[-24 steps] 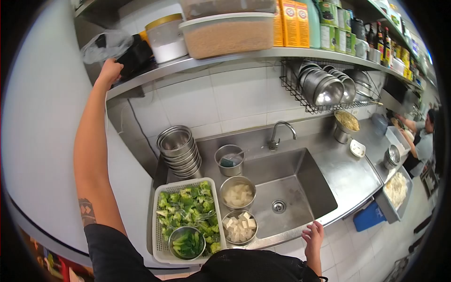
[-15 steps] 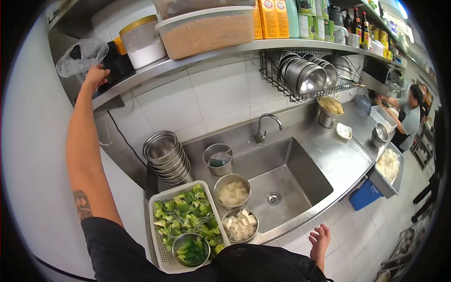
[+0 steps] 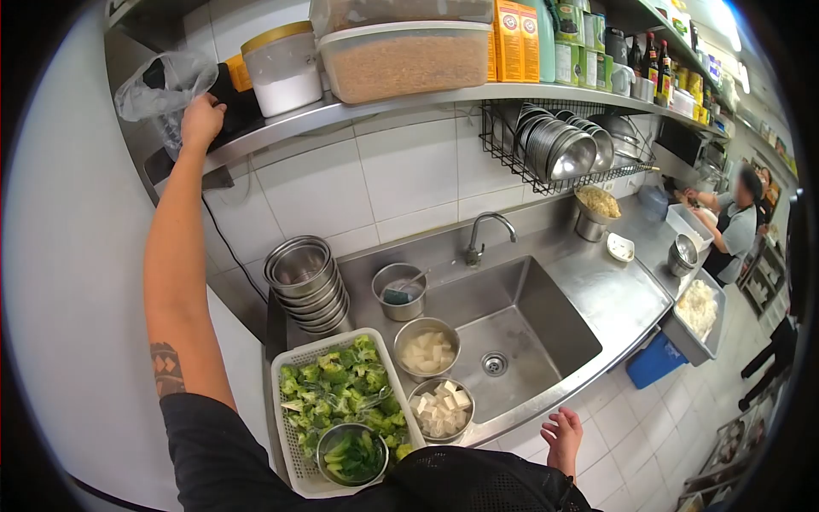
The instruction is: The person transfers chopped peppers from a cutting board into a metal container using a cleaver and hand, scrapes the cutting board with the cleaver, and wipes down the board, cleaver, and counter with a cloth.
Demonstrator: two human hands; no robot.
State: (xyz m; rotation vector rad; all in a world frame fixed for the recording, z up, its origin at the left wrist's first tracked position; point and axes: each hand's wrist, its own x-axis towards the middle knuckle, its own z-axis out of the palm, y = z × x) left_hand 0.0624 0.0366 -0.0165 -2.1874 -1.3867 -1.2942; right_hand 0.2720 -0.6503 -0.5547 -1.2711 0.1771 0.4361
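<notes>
At the left end of the wall shelf, my left hand is closed on the edge of a clear plastic bag. A black item stands just beyond the fingers, partly hidden. To its right is a clear jar with a yellow lid, holding white powder. My right hand hangs in the air beyond the counter's front edge, fingers loosely curled and apart, with nothing in it.
Below lie a basket of broccoli, a bowl of tofu cubes, a bowl of pale chunks and stacked metal bowls. The sink is at centre. A person works at the far right.
The view has shifted slightly. My left hand stays at the bag on the shelf, and part of the bag now hangs lower beside the hand. My right hand remains free.
</notes>
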